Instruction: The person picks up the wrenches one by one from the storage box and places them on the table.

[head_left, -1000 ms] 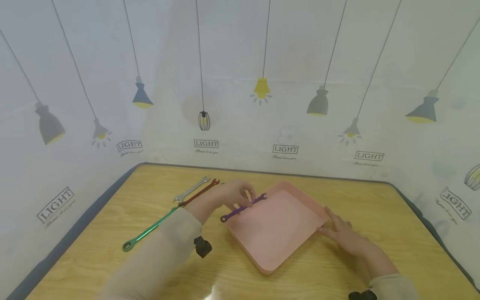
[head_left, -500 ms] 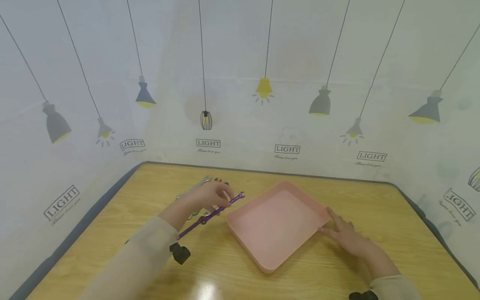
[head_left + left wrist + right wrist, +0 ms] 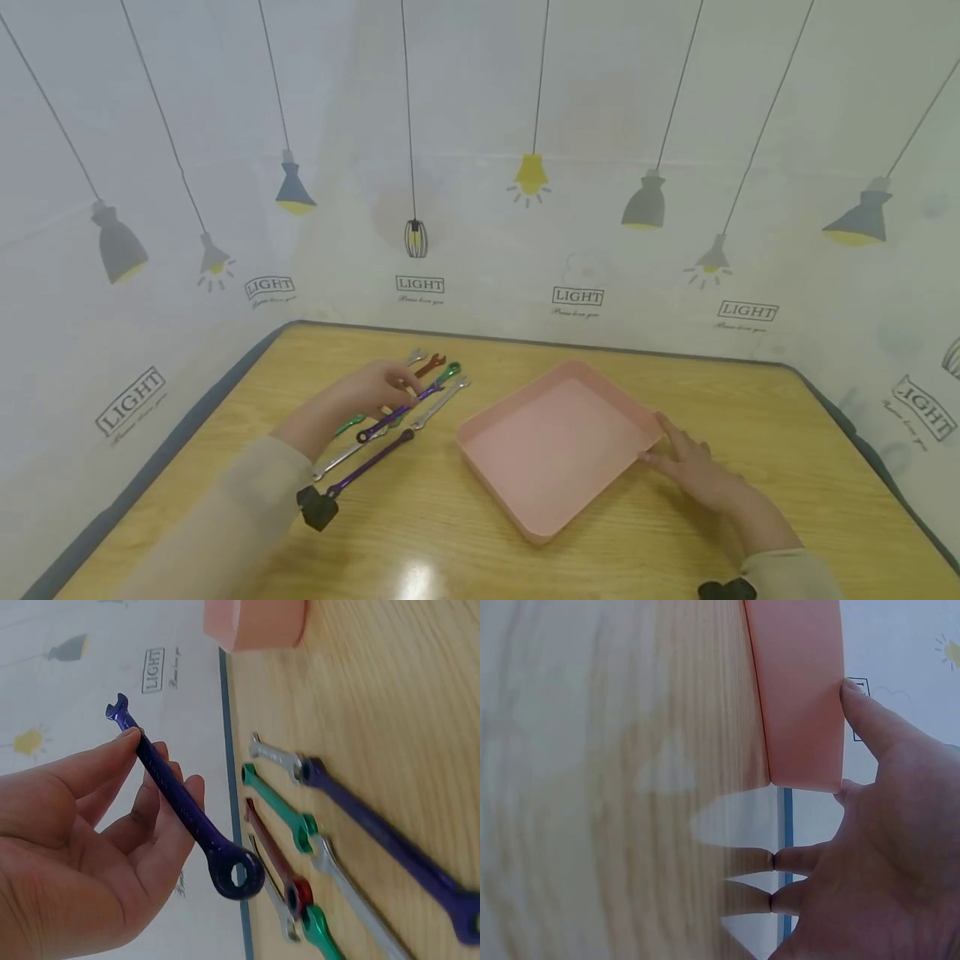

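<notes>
My left hand pinches a small purple combination wrench between thumb and fingers, its ring end hanging lower, above the other wrenches. Beneath it on the table lie another purple wrench, a silver wrench, a green wrench and a red wrench. The hand hides parts of them in the head view. To the right is a shallow pink tray with nothing in it. My right hand touches the tray's right corner, thumb on the rim and the other fingers extended.
The light wood table carries everything and ends at a dark edge along the back. Behind it hangs a pale backdrop printed with lamps. A black wrist camera sits on the left wrist, close over the lying purple wrench.
My left hand has moved left, away from the tray's left edge, carrying the purple wrench over to the other wrenches. My right hand and the tray have stayed in place.
</notes>
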A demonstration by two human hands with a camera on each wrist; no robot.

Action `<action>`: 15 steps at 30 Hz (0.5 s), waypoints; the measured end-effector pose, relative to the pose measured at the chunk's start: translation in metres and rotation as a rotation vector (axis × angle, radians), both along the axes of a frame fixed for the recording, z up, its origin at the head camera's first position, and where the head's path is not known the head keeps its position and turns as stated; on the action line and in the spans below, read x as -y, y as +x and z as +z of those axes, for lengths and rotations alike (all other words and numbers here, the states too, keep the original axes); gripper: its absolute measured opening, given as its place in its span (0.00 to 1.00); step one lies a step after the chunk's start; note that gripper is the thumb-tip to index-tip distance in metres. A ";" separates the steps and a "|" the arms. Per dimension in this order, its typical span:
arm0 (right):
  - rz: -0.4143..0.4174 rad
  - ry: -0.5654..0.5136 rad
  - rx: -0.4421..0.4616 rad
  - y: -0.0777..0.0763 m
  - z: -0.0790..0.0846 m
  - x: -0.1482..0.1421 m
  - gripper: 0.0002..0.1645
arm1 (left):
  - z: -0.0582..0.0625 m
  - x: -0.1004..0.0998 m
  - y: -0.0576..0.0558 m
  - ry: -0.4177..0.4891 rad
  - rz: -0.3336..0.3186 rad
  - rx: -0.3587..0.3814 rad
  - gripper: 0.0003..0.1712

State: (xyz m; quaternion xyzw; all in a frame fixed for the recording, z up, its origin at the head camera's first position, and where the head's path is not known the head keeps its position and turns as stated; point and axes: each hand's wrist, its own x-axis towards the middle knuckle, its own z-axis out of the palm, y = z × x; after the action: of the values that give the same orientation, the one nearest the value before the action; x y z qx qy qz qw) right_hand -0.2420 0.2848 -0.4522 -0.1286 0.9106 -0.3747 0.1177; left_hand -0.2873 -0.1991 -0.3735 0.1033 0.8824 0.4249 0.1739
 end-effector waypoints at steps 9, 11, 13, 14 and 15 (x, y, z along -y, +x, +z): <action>0.005 -0.001 -0.012 -0.001 -0.003 -0.002 0.55 | -0.002 0.036 0.003 -0.021 0.050 0.027 0.13; 0.003 0.006 -0.013 0.000 -0.001 0.000 0.53 | -0.003 0.041 0.003 -0.037 0.068 0.028 0.13; 0.007 0.017 -0.010 0.001 0.001 0.000 0.51 | -0.005 0.046 0.002 -0.043 0.089 0.036 0.14; 0.003 0.023 -0.007 0.001 0.001 0.001 0.51 | -0.006 0.049 0.002 -0.047 0.104 0.041 0.14; 0.007 0.026 -0.004 0.001 0.002 0.001 0.51 | -0.007 0.051 0.001 -0.050 0.113 0.043 0.14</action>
State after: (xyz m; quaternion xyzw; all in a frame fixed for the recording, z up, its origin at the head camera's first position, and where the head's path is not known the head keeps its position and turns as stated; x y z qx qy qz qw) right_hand -0.2409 0.2843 -0.4506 -0.1311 0.9151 -0.3624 0.1189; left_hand -0.2858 -0.2503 -0.3801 0.0399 0.8931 0.4142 0.1711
